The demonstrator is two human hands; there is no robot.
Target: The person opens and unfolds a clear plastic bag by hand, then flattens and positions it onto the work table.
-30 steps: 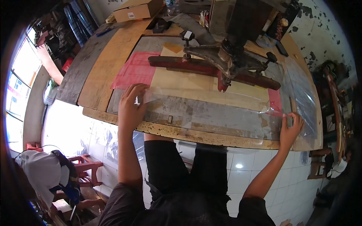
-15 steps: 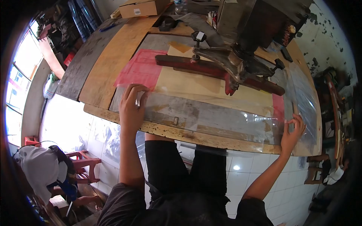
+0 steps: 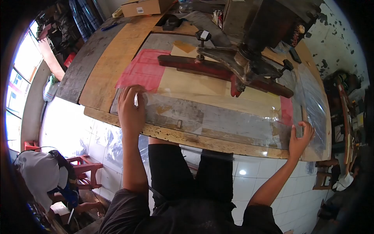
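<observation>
A clear plastic sheet [image 3: 218, 113] spans the worktable between my two hands, over a grey board and a cream sheet [image 3: 194, 84]. My left hand [image 3: 131, 109] is closed on the sheet's left part, beside the red film [image 3: 142, 72]. At the right, my right hand [image 3: 302, 138] pinches the sheet's edge near a smaller red strip [image 3: 286, 110], with thumb and fingers curled. Above the cream sheet stands a dark metal clamp arm with a red bar [image 3: 218, 70] and black knobs.
Wooden boards [image 3: 107, 62] lie at the left, with a cardboard box [image 3: 144, 7] behind. More clear plastic [image 3: 313, 105] lies at the table's right end. A person in a white head covering [image 3: 39, 171] is at the lower left near a red stool [image 3: 85, 169].
The camera view has shifted slightly. My left hand has moved a little to the left on the plastic, and its fingers are closer together. My right hand stays at the right edge.
</observation>
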